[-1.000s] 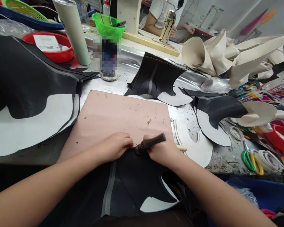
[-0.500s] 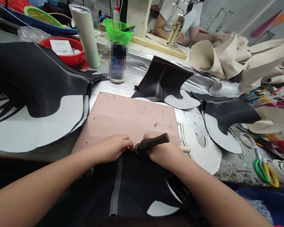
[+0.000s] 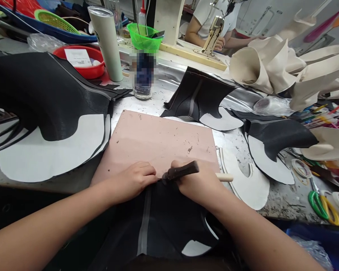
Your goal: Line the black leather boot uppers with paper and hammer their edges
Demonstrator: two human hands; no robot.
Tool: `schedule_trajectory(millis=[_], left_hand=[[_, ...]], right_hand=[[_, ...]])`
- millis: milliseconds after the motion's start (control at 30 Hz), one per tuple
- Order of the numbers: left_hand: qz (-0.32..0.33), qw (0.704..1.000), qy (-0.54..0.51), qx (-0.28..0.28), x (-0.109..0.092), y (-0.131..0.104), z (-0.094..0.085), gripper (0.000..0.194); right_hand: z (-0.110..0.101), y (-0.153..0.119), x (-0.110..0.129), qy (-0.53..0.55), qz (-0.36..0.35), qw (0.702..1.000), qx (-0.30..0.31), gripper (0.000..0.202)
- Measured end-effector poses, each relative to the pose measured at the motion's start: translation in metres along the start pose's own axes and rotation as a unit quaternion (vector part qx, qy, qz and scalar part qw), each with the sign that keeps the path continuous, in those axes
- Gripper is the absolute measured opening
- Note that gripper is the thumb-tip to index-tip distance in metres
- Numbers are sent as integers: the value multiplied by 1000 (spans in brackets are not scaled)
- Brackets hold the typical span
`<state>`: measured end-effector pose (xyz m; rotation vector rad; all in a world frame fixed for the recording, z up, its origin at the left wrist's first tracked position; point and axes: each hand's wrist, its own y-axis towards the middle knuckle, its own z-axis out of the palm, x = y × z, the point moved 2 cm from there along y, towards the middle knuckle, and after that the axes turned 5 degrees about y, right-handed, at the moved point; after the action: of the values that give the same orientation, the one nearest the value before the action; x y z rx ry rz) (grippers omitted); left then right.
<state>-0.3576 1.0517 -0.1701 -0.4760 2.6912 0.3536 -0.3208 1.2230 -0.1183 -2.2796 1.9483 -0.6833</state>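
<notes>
Black upper [image 3: 171, 222] is pinched at its edge by the left hand [image 3: 137, 180], at the near side of the pink board [image 3: 164, 139]; a hammer [image 3: 183, 171] is clasped in the right hand [image 3: 200, 182], its head close to that edge. This edge seems unfinished. Similar uppers [image 3: 281, 135] are placed left, beyond and right of the board; whether they are done cannot be told.

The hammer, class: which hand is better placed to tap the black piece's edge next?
Likely the right hand: it holds the hammer by the edge of the black piece; the left hand has none.
</notes>
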Motion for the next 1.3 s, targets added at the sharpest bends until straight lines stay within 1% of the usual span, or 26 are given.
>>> schedule_trajectory(millis=[67,133,200,300,400,467,533,567,633,700,800,867,933,967,1033,1100,1133,1233,1267,1300], left_hand=[[-16,999,-24,20,4,-1,-3,24],[-52,996,-65,36,8,-1,-7,18],[-69,993,-92,32,11,-3,-8,16],[-35,996,-80,-21,10,-8,-5,21],[10,997,-21,-68,6,-12,-2,25],[30,997,12,-71,3,-14,-1,27],[38,997,31,-66,0,-14,-2,28],[40,996,39,-65,-1,-14,-2,27],[39,996,48,-65,-2,-15,-3,26],[21,996,42,-70,0,-17,-4,24],[-68,995,6,-71,6,-21,-7,13],[-105,992,-28,-57,8,-25,-8,9],[-93,993,-52,-55,8,-28,-7,13],[-81,993,-50,-64,6,-30,-6,17],[-54,994,-12,-92,2,-33,-4,21],[-29,993,46,-104,-2,-35,-2,24],[-17,992,70,-101,-4,-36,-1,24],[12,991,109,-73,-8,-36,-1,25],[22,991,115,-61,-9,-36,-2,26],[31,991,121,-50,-9,-36,-3,26]], right_hand=[[5,2,-1,20,1,1000,-4,9],[9,4,-1,22,-3,1000,-1,9],[11,3,-1,20,-4,1000,-5,9],[6,0,1,45,10,999,-5,10],[1,-1,4,85,28,995,-34,13],[1,1,7,76,37,996,-21,11],[4,2,10,34,32,999,8,8],[5,3,12,13,25,1000,10,8],[7,3,14,-12,6,1000,-13,9],[10,4,17,-22,-8,1000,-21,9],[14,5,19,-32,-21,999,-11,9],[11,6,21,-33,-29,999,-10,10],[5,4,22,-28,-35,999,-3,11],[2,3,22,-20,-33,999,-3,11],[-5,1,23,2,-20,999,-35,13],[-8,1,24,18,-7,998,-66,14],[-7,1,26,19,-7,998,-57,13],[-4,3,31,-29,-46,998,31,10],[-4,4,33,-45,-55,997,43,10],[-4,4,34,-55,-56,996,38,11]])
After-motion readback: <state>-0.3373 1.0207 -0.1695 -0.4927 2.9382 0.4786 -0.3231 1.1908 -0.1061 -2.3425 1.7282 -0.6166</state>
